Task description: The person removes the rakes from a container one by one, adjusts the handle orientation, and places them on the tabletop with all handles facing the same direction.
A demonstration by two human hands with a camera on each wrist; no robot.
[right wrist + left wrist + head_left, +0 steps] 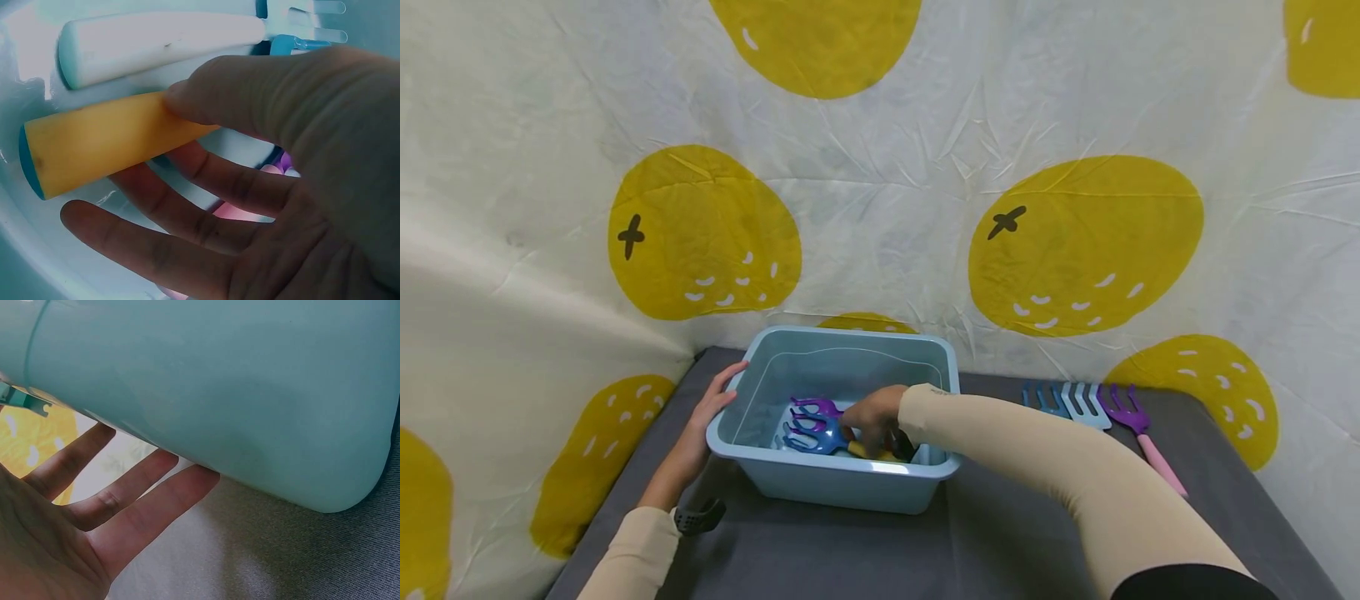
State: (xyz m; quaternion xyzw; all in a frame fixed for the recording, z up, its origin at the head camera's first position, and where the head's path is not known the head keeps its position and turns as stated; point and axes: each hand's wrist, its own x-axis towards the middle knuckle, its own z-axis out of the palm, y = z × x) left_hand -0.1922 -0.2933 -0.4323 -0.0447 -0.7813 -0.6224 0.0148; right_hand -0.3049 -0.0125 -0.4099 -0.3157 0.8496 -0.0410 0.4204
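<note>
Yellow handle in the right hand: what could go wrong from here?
The right hand pinches the yellow handle between thumb and fingers, so it might twist or slip. The blue fork and purple fork overlap in the head view; lifting one could snag the other. The right sleeve crosses above the rim of the tub, so a bump might shift it despite the left hand touching its side.
</note>
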